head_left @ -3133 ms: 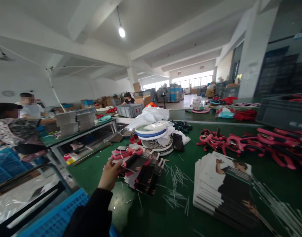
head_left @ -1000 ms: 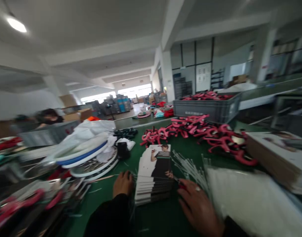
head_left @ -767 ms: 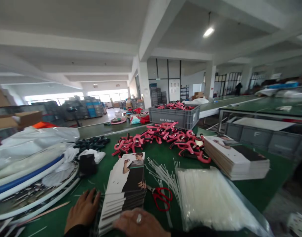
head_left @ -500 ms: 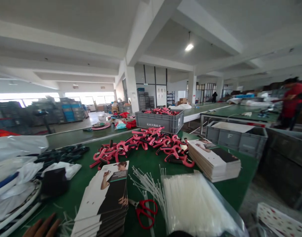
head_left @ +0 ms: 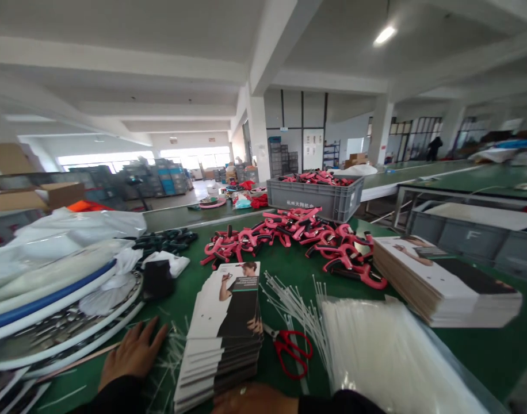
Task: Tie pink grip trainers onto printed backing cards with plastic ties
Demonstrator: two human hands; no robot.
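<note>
My left hand (head_left: 134, 351) rests on the green table with its fingers spread and nothing in it. Cut white plastic bits (head_left: 171, 351) lie just to its right. At the bottom edge, my right hand (head_left: 255, 399) reaches across the near end of a fanned stack of printed cards (head_left: 229, 310); its fingers are mostly out of sight, so I cannot tell whether it grips any card. Red-handled scissors (head_left: 291, 351) lie right of this stack. Beside them are loose white cable ties (head_left: 296, 307) and a clear bag of cable ties (head_left: 384, 351).
Pink-and-black spring clamps (head_left: 285, 230) form a heap behind the cards, before a grey crate (head_left: 315, 195) of more clamps. A second card stack (head_left: 445, 282) stands at the right. Round white-rimmed trays (head_left: 73, 322) and plastic bags (head_left: 82, 224) occupy the left.
The view has swung left and down. My left hand now shows much more fully on the table, and my right hand has come into view at the near card stack.
</note>
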